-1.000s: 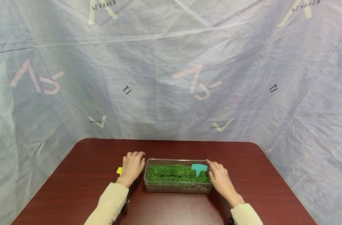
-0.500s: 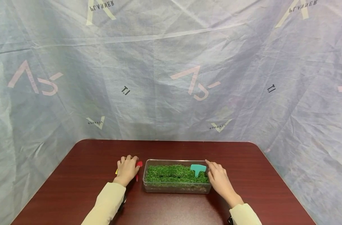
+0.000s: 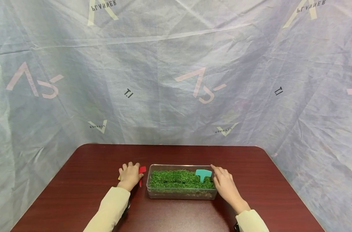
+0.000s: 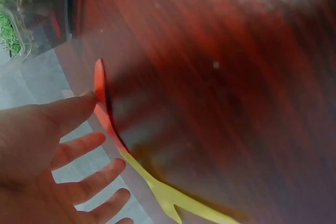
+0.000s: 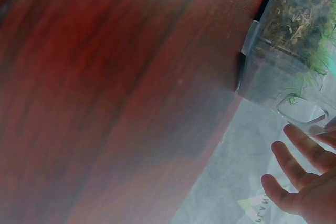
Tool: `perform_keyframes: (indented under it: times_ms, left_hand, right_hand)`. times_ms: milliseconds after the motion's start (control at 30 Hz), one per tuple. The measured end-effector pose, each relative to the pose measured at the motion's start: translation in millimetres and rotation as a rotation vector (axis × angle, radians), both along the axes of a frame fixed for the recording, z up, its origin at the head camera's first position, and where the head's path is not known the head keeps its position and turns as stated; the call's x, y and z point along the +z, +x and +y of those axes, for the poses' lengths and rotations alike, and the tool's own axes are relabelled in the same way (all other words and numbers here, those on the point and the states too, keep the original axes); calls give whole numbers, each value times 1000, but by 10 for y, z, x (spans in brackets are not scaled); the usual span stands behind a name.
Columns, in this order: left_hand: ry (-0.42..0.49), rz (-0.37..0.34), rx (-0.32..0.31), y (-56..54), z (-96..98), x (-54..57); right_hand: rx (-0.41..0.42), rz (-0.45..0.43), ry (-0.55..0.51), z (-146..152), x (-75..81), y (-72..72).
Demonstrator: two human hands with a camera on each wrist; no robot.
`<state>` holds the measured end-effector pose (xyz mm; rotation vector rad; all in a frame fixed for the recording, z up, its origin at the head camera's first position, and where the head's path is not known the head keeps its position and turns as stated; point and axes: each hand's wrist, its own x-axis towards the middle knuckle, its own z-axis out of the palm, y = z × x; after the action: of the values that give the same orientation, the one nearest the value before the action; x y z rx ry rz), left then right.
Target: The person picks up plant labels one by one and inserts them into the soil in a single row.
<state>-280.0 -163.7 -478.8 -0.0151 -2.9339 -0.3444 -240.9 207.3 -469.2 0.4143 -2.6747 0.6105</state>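
Note:
In the head view my left hand (image 3: pixel 128 177) hovers low over the table, left of a clear plastic box (image 3: pixel 181 196). Its fingers are spread, and the thumb touches a red T-shaped plant label (image 4: pixel 100 77), as the left wrist view shows. A yellow plant label (image 4: pixel 165 195) lies end to end with the red one, mostly hidden by the hand in the head view. Green grass (image 3: pixel 173 178) fills the box, and a teal plant label (image 3: pixel 203 174) stands in it near the right end. My right hand (image 3: pixel 225 183) rests its extended fingers on the box's right rim.
The dark red wooden table (image 3: pixel 176 216) has rounded far corners. A grey printed cloth (image 3: pixel 161 80) hangs behind it and along both sides. Inside the box, brown bits (image 5: pixel 294 30) lie below the grass.
My left hand has moved left, away from the box, and spread its fingers, so the red plant label now shows beside the thumb. The right hand has stayed at the rim.

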Motion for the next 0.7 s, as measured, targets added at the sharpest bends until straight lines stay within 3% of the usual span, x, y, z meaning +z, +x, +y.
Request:
perform_keyframes:
  times_ms: [500, 700]
  left_hand:
    - [88, -117, 5, -42, -43, 55]
    - [98, -131, 13, -44, -54, 77]
  right_hand:
    - [-3, -2, 3, -3, 5, 6]
    - [0, -4, -1, -4, 15, 18]
